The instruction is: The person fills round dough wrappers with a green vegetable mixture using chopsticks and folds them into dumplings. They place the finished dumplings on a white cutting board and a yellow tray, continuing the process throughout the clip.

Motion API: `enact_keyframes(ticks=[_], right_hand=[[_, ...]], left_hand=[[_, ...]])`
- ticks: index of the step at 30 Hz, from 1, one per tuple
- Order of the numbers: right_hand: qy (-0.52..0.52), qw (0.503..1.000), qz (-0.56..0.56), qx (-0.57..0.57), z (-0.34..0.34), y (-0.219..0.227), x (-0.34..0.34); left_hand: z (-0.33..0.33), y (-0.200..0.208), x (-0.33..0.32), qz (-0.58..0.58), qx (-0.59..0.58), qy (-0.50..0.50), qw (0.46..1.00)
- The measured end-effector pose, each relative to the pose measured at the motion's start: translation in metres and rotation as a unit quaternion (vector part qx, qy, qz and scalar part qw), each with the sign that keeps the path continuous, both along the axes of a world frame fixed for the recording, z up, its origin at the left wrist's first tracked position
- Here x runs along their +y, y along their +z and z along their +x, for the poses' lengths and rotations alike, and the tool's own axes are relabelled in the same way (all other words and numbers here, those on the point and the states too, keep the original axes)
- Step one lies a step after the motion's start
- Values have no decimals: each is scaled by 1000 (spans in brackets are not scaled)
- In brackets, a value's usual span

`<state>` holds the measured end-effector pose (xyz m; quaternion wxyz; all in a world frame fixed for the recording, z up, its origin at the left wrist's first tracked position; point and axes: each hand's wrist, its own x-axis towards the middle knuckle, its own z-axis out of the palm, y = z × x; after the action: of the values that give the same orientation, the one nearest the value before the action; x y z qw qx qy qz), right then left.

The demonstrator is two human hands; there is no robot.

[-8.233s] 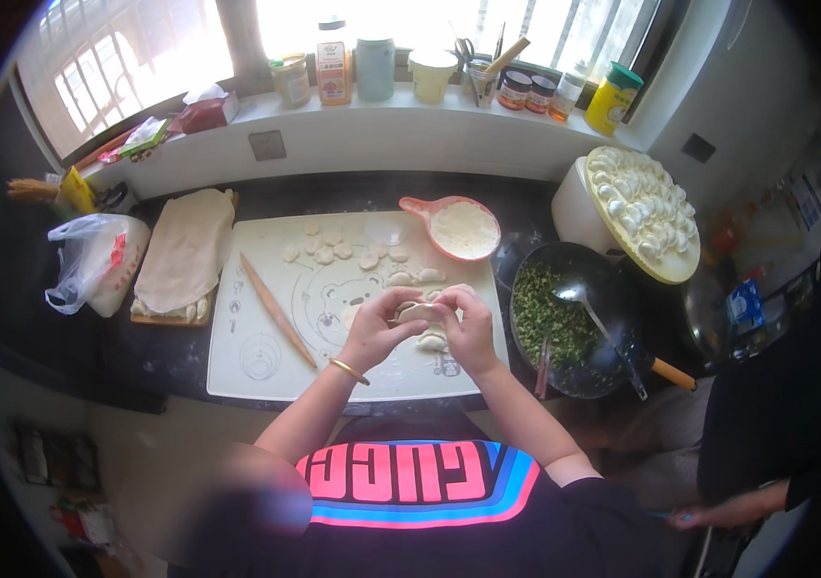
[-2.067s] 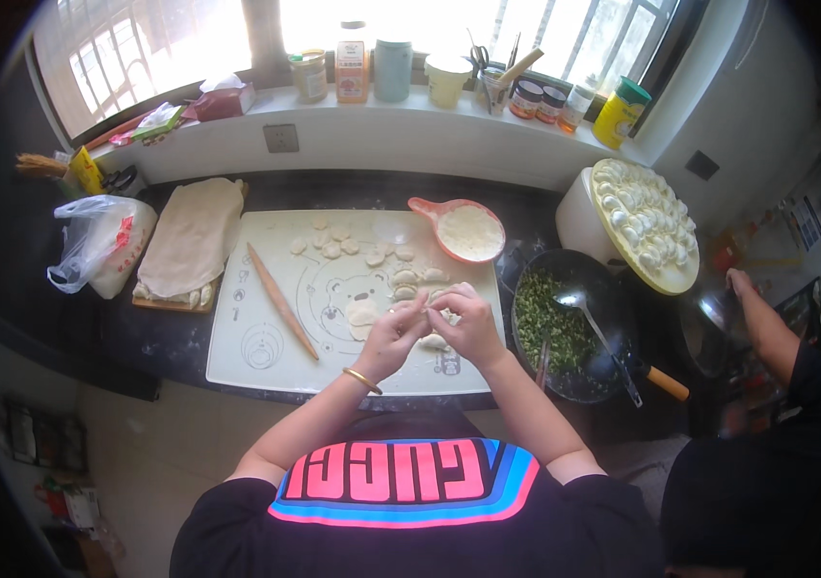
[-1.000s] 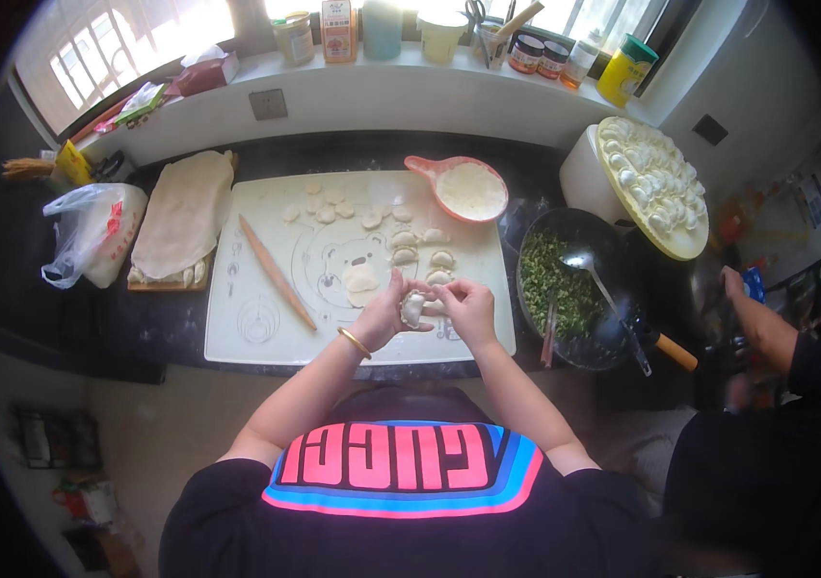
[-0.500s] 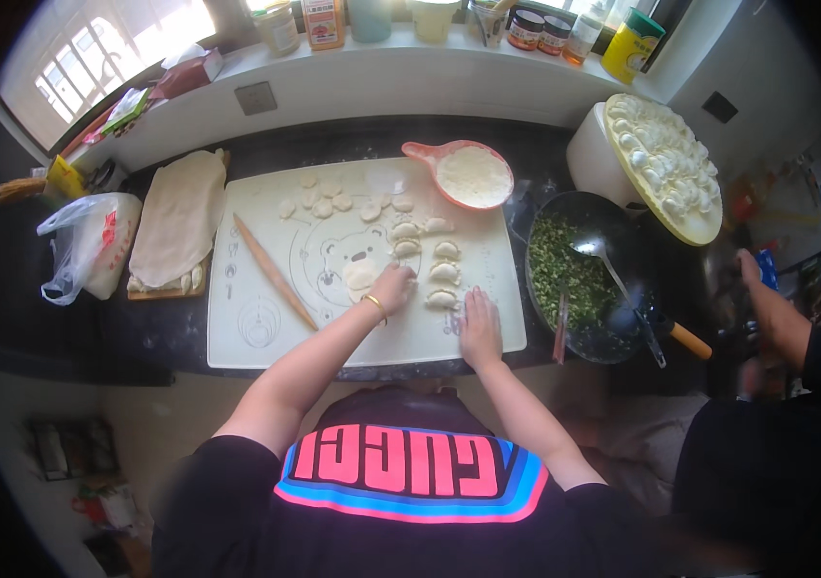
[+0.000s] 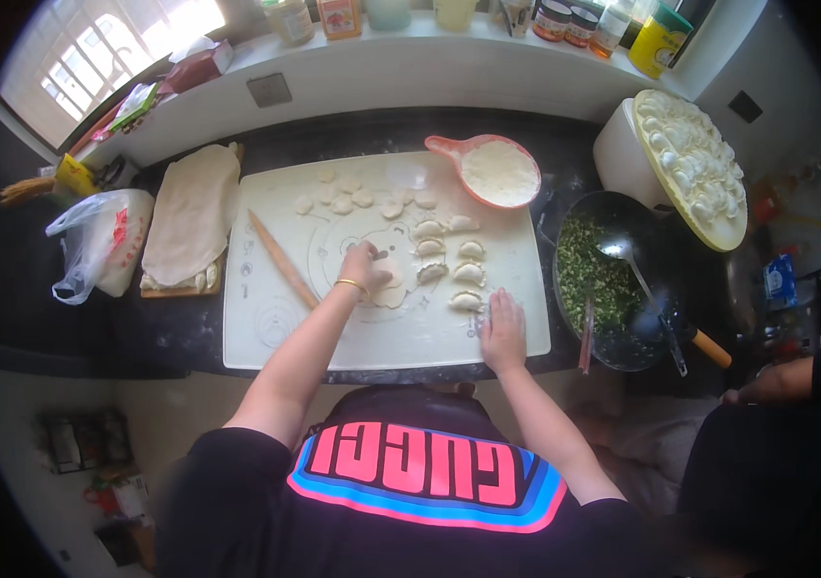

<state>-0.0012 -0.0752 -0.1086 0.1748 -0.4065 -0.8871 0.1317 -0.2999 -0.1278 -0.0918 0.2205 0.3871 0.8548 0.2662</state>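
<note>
My left hand (image 5: 362,264) is over the printed white mat (image 5: 271,279), its fingers curled at the edge of a thin round dumpling wrapper (image 5: 389,293); the fingertips are partly hidden. Another wrapper seems to overlap this one. My right hand (image 5: 504,332) lies flat on the mat near its front right edge, fingers stretched out and holding nothing. Just beyond it, folded dumplings (image 5: 468,275) stand in two columns. Small flattened dough rounds (image 5: 342,204) are scattered toward the back. A wooden rolling pin (image 5: 281,258) lies slanted left of my left hand.
A pink-rimmed bowl of flour (image 5: 497,173) sits at the mat's back right corner. Right of the mat is a wok of chopped green filling (image 5: 584,275) with a metal spoon (image 5: 627,262). Dumplings cover a yellow tray (image 5: 695,169). A dough sheet (image 5: 189,212) lies left. Another person's arm (image 5: 781,380) shows at right.
My left hand has moved left from the dumpling column to the wrapper, leaving a dumpling uncovered there. My right hand stays on the mat. The other person's arm has lowered. The view has shifted slightly.
</note>
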Motion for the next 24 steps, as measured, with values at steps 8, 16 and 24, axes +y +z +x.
enact_keyframes(ticks=[8,16,24], right_hand=[[0,1000,14,4,2,-3,-1],[-42,986,-10,162,0,-2,-3],[-73,732,-435,519,-59,90,-24]], left_hand=[[5,7,-7,-33,28,-12,999],[3,-3,-26,118,-40,-4,992],[88,78,-27,282,-483,-59,827]])
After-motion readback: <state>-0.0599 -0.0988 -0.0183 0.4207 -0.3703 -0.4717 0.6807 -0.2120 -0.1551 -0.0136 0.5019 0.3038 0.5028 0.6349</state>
